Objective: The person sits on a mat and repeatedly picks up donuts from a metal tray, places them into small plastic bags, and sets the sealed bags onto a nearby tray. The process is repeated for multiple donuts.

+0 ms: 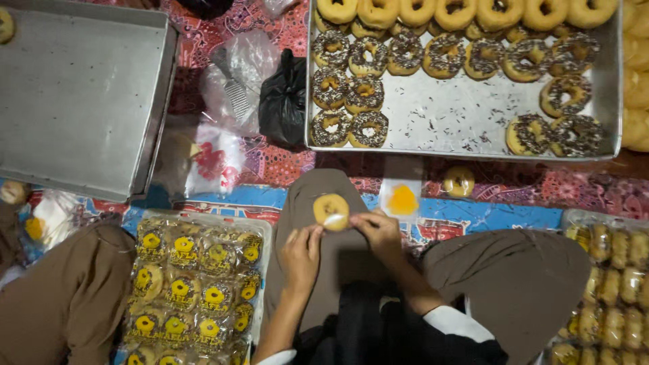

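2 hands meeting over the lap: left hand [301, 251] with fingers curled, fingertips pinching the clear wrapper edge under a plain glazed donut [331, 211]; right hand [380, 230] closed on the same wrapper from the other side. Donut resting between both sets of fingertips, above the brown trouser knee [318, 203]. Just right of it, a clear bag with a yellow label [402, 200] lying on the patterned mat [270, 162], and 1 loose donut [459, 181] beyond that. Farther up, a metal tray [460, 122] holding chocolate-sprinkled donuts [365, 91] and plain ones along the top row. Left of the lap, a tray of wrapped donuts [193, 284]; upper left, an upturned metal tray [81, 94]. Beside it, a black plastic bag [284, 101].
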